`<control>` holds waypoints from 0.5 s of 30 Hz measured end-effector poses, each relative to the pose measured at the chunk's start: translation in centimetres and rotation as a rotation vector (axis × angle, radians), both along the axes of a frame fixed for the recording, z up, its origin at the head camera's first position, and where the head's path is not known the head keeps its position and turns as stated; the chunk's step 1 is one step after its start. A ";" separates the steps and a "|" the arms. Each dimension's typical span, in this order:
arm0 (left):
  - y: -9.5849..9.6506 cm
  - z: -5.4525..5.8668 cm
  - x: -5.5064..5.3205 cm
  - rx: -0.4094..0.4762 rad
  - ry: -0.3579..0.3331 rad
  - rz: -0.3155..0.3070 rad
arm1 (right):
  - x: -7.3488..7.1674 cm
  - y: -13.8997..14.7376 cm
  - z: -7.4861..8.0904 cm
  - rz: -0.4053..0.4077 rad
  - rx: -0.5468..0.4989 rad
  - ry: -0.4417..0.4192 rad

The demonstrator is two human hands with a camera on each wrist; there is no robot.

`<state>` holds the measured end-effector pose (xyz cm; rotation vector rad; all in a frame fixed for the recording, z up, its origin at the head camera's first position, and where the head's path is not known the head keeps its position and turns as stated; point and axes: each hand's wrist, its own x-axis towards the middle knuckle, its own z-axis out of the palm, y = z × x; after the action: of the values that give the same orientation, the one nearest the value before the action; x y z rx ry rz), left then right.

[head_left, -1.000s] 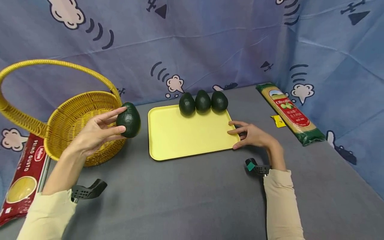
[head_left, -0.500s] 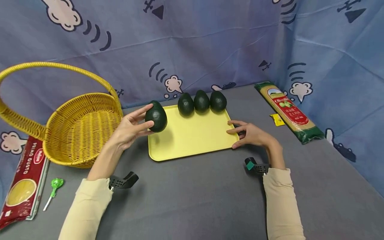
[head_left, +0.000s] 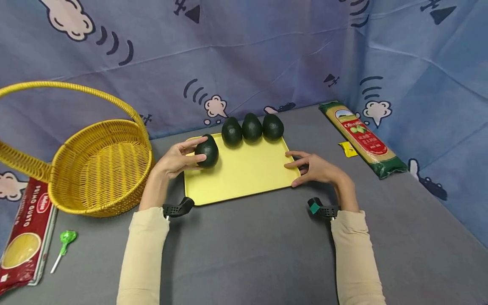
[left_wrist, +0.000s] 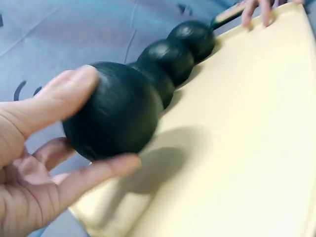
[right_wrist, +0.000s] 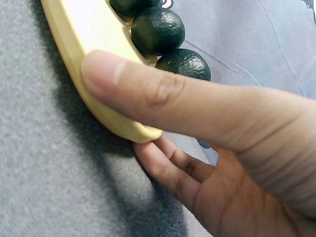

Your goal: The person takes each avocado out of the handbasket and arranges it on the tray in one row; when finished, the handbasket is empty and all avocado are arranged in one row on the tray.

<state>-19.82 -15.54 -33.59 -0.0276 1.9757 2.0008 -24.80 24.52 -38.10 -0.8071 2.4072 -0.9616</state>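
Note:
In the head view my left hand (head_left: 171,161) holds a dark green avocado (head_left: 207,151) between thumb and fingers over the left end of a yellow tray (head_left: 244,178). A shadow falls under this avocado (left_wrist: 116,111) in the left wrist view, so it appears slightly raised. Three more avocados (head_left: 252,128) stand side by side along the tray's back edge. At the tray's right front corner, my right hand (head_left: 318,168) grips the rim. Its thumb (right_wrist: 128,84) lies on the near edge in the right wrist view, with fingertips at the side.
Left of the tray stands a yellow wicker basket (head_left: 110,169) with a tall handle. A red food packet (head_left: 28,237) and a green lollipop (head_left: 67,237) lie at the left. Far right are a pasta packet (head_left: 362,137) and a small yellow wrapper (head_left: 348,149). A patterned curtain closes the back.
My left hand has carried the avocado rightward from beside the basket to over the tray, lowering it lately. The lollipop has come into sight. The right hand stays at the tray's corner.

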 end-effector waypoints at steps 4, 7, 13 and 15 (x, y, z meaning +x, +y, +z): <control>-0.4 -0.4 -0.7 -0.133 0.008 -0.026 | 0.1 0.0 -0.1 -0.009 -0.002 -0.006; -0.5 -0.5 -1.3 -0.140 -0.011 -0.001 | 0.1 -0.1 -0.1 -0.018 0.001 -0.013; -0.8 -0.6 -2.6 -0.182 -0.035 0.081 | 0.0 -0.1 0.0 -0.007 -0.019 -0.008; -0.9 -0.7 -3.0 -0.199 -0.022 0.106 | 0.1 0.0 0.0 -0.002 -0.020 -0.004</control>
<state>-22.82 -16.39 -34.25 -0.2044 2.1936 1.8481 -24.71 24.48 -38.10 -0.8097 2.3990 -0.9889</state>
